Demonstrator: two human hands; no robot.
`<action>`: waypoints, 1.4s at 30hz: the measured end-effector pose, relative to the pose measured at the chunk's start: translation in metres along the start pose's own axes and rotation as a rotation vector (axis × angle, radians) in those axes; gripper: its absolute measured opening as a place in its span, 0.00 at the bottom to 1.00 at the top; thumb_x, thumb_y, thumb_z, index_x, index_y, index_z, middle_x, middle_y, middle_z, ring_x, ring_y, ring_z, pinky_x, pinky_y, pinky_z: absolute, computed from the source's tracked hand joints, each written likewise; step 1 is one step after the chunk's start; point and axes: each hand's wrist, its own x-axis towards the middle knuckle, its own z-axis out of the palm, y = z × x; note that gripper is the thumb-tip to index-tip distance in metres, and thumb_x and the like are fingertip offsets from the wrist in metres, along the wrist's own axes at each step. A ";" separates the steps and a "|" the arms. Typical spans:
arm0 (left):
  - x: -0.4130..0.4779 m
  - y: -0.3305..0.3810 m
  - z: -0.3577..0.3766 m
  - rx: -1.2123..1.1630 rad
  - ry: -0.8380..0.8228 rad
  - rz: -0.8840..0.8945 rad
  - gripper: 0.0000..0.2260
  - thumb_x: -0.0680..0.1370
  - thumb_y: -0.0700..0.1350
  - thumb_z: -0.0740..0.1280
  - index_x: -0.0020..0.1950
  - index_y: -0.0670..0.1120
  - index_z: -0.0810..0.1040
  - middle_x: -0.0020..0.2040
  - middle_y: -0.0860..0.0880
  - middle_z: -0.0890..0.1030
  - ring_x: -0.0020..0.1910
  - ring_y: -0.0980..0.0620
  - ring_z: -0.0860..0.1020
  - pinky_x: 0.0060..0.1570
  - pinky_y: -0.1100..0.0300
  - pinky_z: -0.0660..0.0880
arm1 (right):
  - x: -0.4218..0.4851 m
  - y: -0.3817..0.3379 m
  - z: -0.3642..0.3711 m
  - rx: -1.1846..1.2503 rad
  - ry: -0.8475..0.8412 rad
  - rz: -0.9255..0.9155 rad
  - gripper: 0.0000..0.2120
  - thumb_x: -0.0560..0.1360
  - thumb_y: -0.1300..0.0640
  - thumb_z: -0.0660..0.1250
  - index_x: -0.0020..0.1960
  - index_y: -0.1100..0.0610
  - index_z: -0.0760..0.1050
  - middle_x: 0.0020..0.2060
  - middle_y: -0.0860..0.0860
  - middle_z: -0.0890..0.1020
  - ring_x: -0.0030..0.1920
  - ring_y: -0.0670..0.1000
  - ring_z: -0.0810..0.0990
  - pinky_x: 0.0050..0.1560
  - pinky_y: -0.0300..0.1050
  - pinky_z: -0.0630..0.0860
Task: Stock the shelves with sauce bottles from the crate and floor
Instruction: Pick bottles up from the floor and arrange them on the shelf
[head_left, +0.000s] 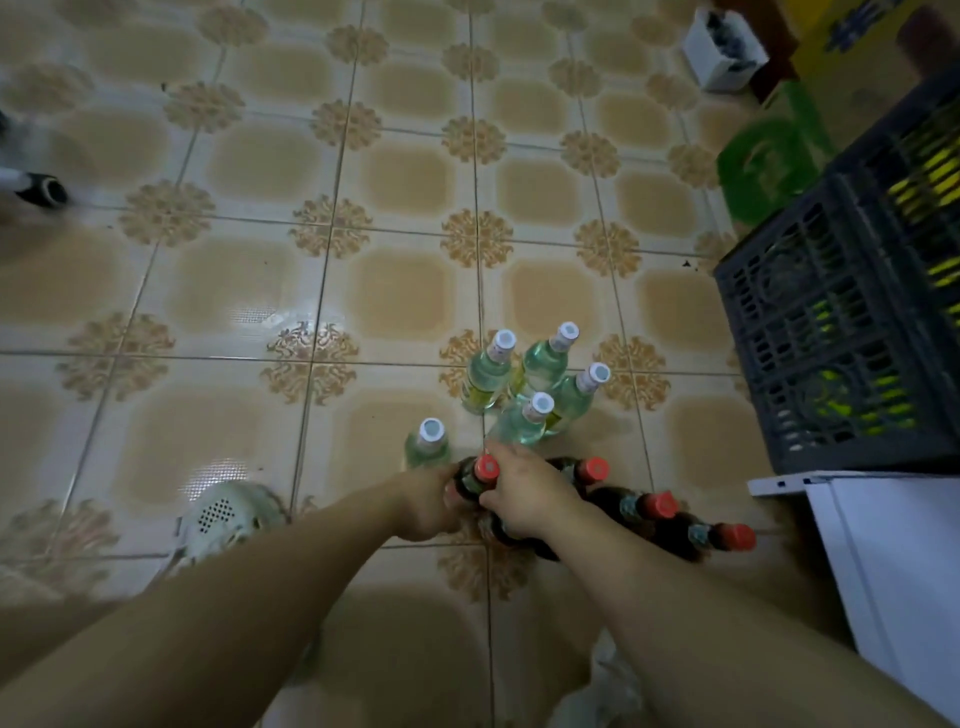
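Several dark sauce bottles with red caps stand in a row on the tiled floor. Both hands are at the leftmost one. My left hand grips its body from the left. My right hand curls round it from the right, just below the cap. Behind them stand several clear bottles with white caps, and one more clear bottle stands just beyond my left hand. A dark plastic crate sits at the right, with yellow-green items showing through its slats.
A white cabinet or box stands at the lower right, next to the crate. A green box and a small white carton lie at the far right. A pale perforated basket sits left of my left arm.
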 end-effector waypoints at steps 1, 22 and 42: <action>0.006 -0.002 0.001 -0.003 -0.011 -0.006 0.29 0.77 0.43 0.66 0.76 0.46 0.59 0.72 0.44 0.67 0.69 0.45 0.68 0.63 0.60 0.64 | 0.008 0.001 0.004 -0.044 0.000 -0.015 0.29 0.78 0.51 0.65 0.75 0.51 0.58 0.73 0.54 0.64 0.69 0.59 0.67 0.66 0.53 0.69; -0.113 0.051 -0.024 -0.179 0.316 0.271 0.50 0.67 0.41 0.76 0.78 0.55 0.45 0.69 0.51 0.68 0.65 0.49 0.71 0.58 0.58 0.71 | -0.177 -0.053 -0.104 0.322 0.795 -0.181 0.17 0.81 0.49 0.56 0.68 0.52 0.67 0.61 0.50 0.75 0.57 0.54 0.74 0.51 0.45 0.68; -0.340 0.236 -0.037 -0.536 0.209 0.793 0.35 0.63 0.43 0.75 0.67 0.55 0.66 0.57 0.45 0.80 0.55 0.46 0.80 0.52 0.54 0.77 | -0.457 -0.047 -0.197 0.948 1.087 -0.444 0.16 0.76 0.52 0.69 0.60 0.51 0.67 0.52 0.54 0.78 0.50 0.54 0.80 0.52 0.52 0.77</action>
